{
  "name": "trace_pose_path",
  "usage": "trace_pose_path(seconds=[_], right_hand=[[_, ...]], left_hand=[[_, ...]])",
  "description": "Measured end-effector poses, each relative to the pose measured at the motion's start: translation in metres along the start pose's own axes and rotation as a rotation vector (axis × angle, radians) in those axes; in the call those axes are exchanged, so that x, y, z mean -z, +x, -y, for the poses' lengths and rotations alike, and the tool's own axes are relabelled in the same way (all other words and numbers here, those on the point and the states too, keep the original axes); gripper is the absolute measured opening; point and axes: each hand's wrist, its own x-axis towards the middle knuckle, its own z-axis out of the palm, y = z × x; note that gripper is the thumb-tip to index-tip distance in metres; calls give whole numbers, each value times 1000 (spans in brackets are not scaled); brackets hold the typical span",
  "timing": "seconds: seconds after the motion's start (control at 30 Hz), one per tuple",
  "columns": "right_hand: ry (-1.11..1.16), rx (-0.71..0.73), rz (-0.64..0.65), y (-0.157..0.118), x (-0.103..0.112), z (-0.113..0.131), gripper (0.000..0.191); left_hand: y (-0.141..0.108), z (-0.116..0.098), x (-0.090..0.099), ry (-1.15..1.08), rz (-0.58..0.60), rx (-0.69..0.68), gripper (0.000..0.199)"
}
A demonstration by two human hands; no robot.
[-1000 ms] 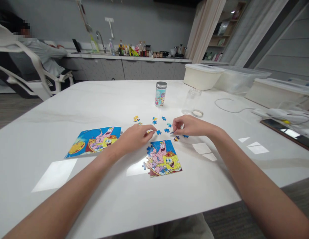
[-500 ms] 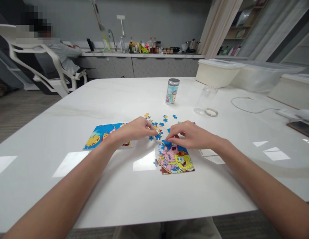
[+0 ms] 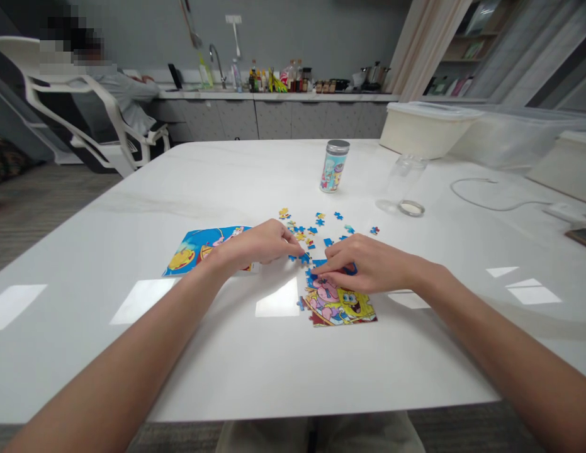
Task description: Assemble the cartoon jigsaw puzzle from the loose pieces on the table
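In front of me lies a partly assembled jigsaw puzzle with a pink and a yellow cartoon figure. My right hand rests over its upper part, thumb and forefinger closed at a blue puzzle piece on the upper left edge. Just left of that, my left hand pinches a small blue puzzle piece between thumb and fingertips. Several loose puzzle pieces are scattered beyond both hands. A picture card is partly covered by my left hand and forearm.
A cartoon-printed tin stands farther back on the white table. To its right are a clear jar, a round lid, a white cable and storage boxes. A person sits at the far left.
My right hand has lowered onto the puzzle, its fingers now flatter over the top and at the left edge. The left hand stays by the blue piece. The view has shifted slightly.
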Motion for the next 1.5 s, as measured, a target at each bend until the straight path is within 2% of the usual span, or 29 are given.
trace_pose_path(seconds=[0.13, 0.4, 0.63, 0.97, 1.2, 1.5], right_hand=[[-56, -61, -46, -3, 7, 0, 25], [-16, -157, -23, -4, 9, -4, 23], [-26, -194, -29, -4, 8, -5, 24], [-65, -193, -17, -4, 7, -8, 25], [-45, -197, -21, -4, 7, -8, 24], [-111, -174, -1, -1, 1, -5, 28]], left_hand=[[3, 5, -1, -8, 22, -5, 23], [5, 5, -8, -35, 52, 2, 18], [4, 0, -12, 7, 10, 47, 18], [13, 12, -14, 60, -11, 30, 22], [12, 7, -15, 41, -19, -2, 17], [11, 7, -15, 49, -32, -13, 22]])
